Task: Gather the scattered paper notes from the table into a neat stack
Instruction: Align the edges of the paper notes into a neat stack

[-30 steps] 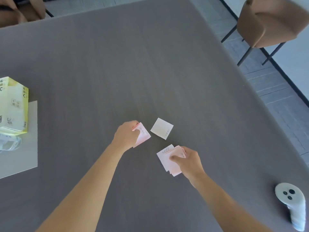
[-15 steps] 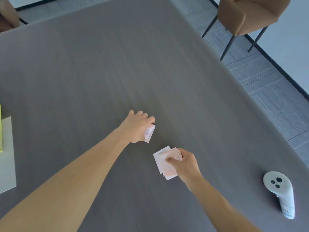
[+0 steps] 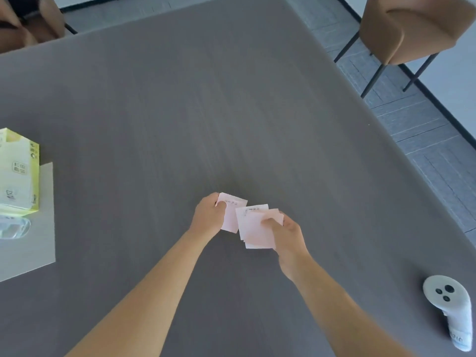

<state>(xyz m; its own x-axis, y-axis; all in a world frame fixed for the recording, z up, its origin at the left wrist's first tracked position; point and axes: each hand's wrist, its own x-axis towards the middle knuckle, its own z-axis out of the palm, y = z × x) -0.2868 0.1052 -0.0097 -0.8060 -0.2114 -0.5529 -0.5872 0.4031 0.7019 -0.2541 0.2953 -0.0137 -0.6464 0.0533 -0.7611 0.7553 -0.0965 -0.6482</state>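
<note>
My left hand [image 3: 210, 215] grips pale pink paper notes [image 3: 231, 215] by their left edge, just above the grey table [image 3: 231, 112]. My right hand [image 3: 286, 233] pinches a loose fan of several pink and white notes [image 3: 255, 228] with the thumb on top. The two bundles sit side by side, and the right bundle's edge overlaps the left one. Small handwriting shows along the top edges. No loose notes are visible elsewhere on the table.
A yellow-green tissue box [image 3: 19, 171] stands on a grey sheet [image 3: 31, 248] at the left edge, with a clear plastic item [image 3: 14, 226] beside it. A white handheld controller [image 3: 448, 305] lies at the lower right. Brown chairs [image 3: 412, 27] stand beyond the table.
My left hand covered the lone cream note that lay beyond both hands, which is gone from the table, then drew back toward my right hand. The two bundles now meet.
</note>
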